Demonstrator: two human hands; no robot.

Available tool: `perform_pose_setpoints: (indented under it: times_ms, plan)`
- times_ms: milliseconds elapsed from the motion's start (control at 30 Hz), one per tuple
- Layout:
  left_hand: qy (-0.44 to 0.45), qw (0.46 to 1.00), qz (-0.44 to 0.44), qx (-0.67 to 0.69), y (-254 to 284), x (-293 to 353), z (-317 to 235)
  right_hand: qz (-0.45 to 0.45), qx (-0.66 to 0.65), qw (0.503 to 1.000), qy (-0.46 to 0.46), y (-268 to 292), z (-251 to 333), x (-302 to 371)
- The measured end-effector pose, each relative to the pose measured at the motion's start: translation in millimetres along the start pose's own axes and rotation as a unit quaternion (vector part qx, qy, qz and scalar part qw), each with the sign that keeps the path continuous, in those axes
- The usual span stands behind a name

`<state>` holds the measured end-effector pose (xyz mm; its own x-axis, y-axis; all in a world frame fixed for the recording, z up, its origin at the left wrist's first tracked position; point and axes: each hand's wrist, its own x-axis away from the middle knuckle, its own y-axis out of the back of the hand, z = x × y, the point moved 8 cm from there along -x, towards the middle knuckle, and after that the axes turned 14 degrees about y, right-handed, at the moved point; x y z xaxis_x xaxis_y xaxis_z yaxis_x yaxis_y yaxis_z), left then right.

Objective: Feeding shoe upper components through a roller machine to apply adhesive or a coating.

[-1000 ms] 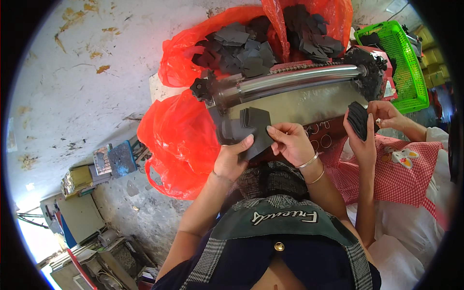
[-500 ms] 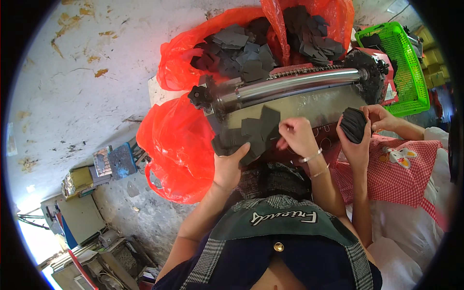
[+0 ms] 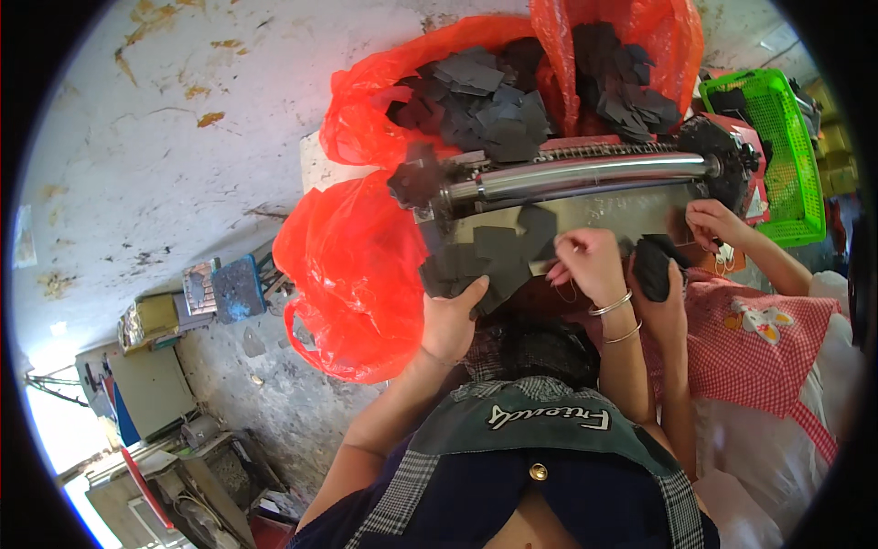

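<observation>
The left hand (image 3: 453,322) clamps fanned black pieces (image 3: 499,260) before the roller (image 3: 594,172), now alone; the right hand (image 3: 591,265) has let go, curled just beside them, contents unclear.

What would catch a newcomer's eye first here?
Probably the glossy red plastic, heaped with dark flat pieces, beyond the shiny metal roller. This side of the roller, the left hand holds a spread of similar pieces. A bright green basket stands out at upper right.
</observation>
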<state>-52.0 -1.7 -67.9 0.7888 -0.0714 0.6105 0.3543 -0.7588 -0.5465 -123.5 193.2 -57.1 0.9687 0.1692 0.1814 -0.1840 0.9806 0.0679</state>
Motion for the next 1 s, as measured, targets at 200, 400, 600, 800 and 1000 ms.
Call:
perform_pose_setpoints:
  times_ms: [200,400,600,800,1000]
  plan:
    - [0.029,0.999,-0.012,0.013,-14,7,-8,0.109,0.024,0.993,0.027,-36,19,4]
    - [0.033,0.999,0.007,0.036,-10,4,-4,0.025,-0.004,1.000,0.011,-13,1,5]
    - [0.031,0.999,0.012,0.036,-11,3,-2,0.118,0.040,0.992,0.016,-32,20,-2]
    - [0.002,1.000,-0.011,0.010,-2,-3,0,0.042,0.023,0.999,0.009,-11,1,-2]
    - [-0.041,0.999,-0.025,-0.014,0,-2,0,0.031,0.004,0.999,0.041,-13,27,9]
